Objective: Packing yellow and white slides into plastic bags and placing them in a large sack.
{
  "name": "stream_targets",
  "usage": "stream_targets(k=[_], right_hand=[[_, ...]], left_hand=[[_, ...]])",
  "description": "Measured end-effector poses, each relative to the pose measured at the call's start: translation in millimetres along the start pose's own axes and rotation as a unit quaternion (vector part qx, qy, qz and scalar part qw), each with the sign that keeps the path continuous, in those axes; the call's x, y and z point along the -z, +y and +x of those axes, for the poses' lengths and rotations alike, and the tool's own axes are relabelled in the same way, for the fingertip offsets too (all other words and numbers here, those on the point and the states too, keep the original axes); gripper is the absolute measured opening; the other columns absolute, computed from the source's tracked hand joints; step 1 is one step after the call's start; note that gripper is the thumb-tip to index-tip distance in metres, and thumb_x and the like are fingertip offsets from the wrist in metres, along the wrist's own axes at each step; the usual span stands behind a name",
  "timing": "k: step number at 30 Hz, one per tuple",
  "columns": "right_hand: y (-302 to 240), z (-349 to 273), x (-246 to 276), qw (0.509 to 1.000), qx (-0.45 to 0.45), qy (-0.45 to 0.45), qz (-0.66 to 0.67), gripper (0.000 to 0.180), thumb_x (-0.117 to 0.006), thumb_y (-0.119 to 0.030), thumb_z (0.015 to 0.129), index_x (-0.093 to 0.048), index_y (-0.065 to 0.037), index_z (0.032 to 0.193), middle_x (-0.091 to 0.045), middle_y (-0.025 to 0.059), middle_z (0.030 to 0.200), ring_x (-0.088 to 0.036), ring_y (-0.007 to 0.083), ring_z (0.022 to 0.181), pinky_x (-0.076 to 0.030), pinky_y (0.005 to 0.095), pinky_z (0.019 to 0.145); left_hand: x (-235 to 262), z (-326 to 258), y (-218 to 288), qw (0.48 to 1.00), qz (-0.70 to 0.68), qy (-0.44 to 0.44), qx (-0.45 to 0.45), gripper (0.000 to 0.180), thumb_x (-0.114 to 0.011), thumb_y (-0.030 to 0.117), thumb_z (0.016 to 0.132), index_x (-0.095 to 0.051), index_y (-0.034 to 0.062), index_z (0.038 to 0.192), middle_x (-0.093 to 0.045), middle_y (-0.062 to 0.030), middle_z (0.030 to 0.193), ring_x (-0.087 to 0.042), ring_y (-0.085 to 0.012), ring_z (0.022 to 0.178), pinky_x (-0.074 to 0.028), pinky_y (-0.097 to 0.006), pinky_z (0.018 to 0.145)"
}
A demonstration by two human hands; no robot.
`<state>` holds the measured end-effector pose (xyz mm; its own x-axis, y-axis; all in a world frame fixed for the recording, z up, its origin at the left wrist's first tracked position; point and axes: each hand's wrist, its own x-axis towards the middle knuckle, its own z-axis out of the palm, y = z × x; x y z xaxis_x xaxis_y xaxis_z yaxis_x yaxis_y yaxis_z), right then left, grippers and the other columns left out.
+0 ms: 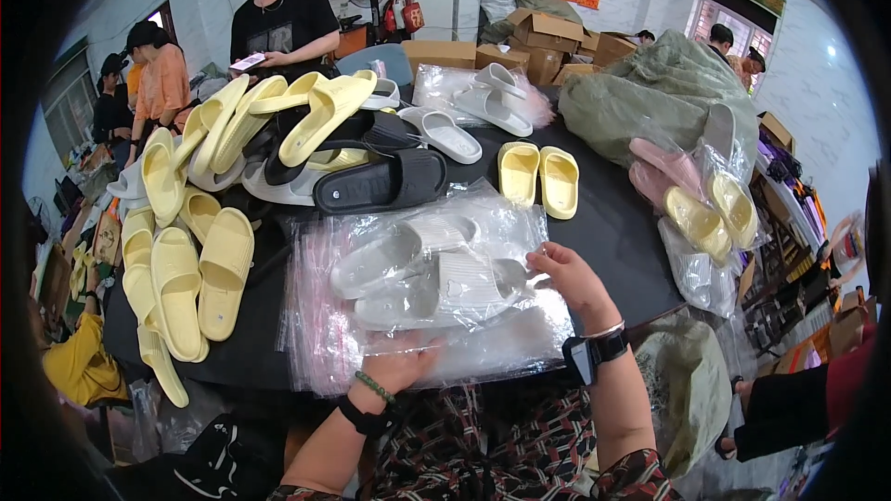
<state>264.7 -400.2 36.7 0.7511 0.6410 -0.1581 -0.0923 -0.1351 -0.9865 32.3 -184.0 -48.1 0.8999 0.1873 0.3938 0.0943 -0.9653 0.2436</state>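
Observation:
A pair of grey slide slippers lies inside a clear plastic bag in front of me, toes to the right. My right hand pinches the bag's right edge beside the slippers. At the near edge, my left hand has its fingers closed on the bag's film, which partly covers them. Beneath it is a stack of flat clear bags with pinkish edges. Just beyond stands a pair of yellow slippers, and a black slipper borders the bags.
Loose yellow slippers pile up on the left of the black table. Bagged pink, yellow and grey pairs lie at the right edge, by a large green sack. Another person stands across the table with a phone.

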Motion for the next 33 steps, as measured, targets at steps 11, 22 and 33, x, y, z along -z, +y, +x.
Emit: stream_targets(k=[11, 22, 33], right_hand=[[69.3, -9.9, -7.5, 0.991, 0.025, 0.101, -0.083, 0.024, -0.057, -0.02, 0.099, -0.064, 0.001, 0.108, -0.062, -0.0003, 0.091, -0.054, 0.0072, 0.078, -0.046, 0.0217, 0.068], [83.3, -9.4, -18.9, 0.986, 0.096, 0.131, -0.038, 0.022, -0.062, -0.016, 0.097, -0.066, 0.0, 0.112, -0.064, -0.0015, 0.086, -0.055, 0.0055, 0.075, -0.046, 0.0212, 0.066], [96.9, -5.3, -2.2, 0.987, 0.113, 0.11, -0.021, 0.022, -0.058, -0.016, 0.1, -0.064, 0.002, 0.11, -0.065, 0.0003, 0.098, -0.055, 0.0057, 0.086, -0.044, 0.0201, 0.078]], left_hand=[[24.9, 9.4, -17.6, 0.962, -0.125, -0.234, 0.064, 0.056, -0.057, 0.049, 0.093, -0.058, 0.0069, 0.129, -0.064, -0.0206, 0.12, -0.059, -0.0399, 0.112, -0.047, -0.046, 0.097], [64.6, -8.6, -77.6, 0.984, -0.007, -0.166, -0.056, 0.049, -0.056, 0.051, 0.092, -0.067, 0.009, 0.114, -0.07, -0.0162, 0.099, -0.064, -0.0349, 0.093, -0.043, -0.048, 0.086], [176.3, 10.5, -78.3, 0.976, -0.18, -0.02, 0.125, 0.025, -0.063, 0.023, 0.093, -0.069, -0.0005, 0.101, -0.069, -0.01, 0.078, -0.062, -0.018, 0.067, -0.049, -0.031, 0.064]])
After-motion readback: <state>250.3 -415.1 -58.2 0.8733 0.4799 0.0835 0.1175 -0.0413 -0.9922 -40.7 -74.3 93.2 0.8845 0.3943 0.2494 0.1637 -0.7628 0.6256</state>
